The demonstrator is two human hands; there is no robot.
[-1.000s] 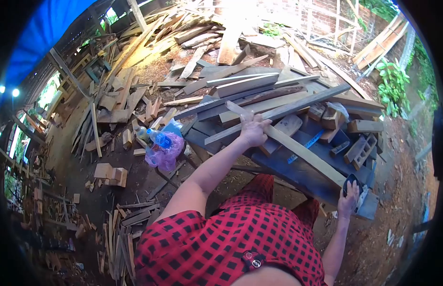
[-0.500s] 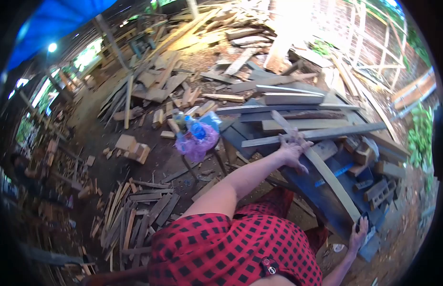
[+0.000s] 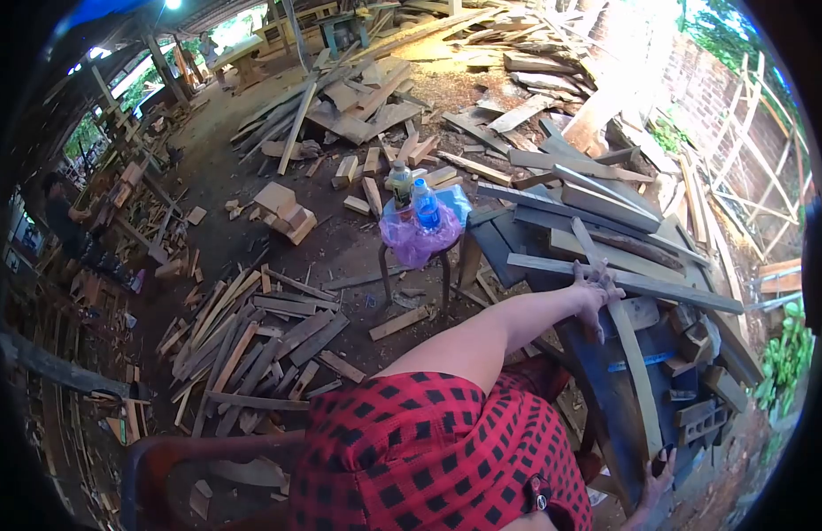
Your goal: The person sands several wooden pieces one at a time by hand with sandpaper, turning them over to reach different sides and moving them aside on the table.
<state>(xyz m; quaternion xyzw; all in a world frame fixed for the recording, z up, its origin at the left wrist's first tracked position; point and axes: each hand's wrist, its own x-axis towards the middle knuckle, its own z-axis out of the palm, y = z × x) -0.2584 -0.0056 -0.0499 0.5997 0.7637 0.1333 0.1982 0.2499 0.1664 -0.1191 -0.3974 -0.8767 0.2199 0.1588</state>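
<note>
My left hand (image 3: 595, 292) rests over a long pale wooden strip (image 3: 636, 372), its fingers across the wood and its thumb pointing down. Under the hand, the strip crosses a grey wooden bar (image 3: 676, 289). Close to the strip's near end is my right hand (image 3: 660, 482), its fingers bent around a small dark thing (image 3: 666, 453) that I cannot make out. Both pieces lie over a dark work surface (image 3: 597, 380). On that surface, beside the strip, is a blue marked length (image 3: 641, 361), perhaps a ruler or saw blade.
Left of the work surface, a stool covered with a pink plastic bag (image 3: 411, 241) carries a bottle with a blue cap (image 3: 425, 205). Wood offcuts (image 3: 278, 332) lie heaped on the ground. A wooden block (image 3: 285, 212) stands behind them. Farther left is another person (image 3: 70, 221).
The head view has turned, so the scene sits farther right and lower. My left hand stays on the strip. My right hand's fingers, stretched out before, now bend around the dark thing.
</note>
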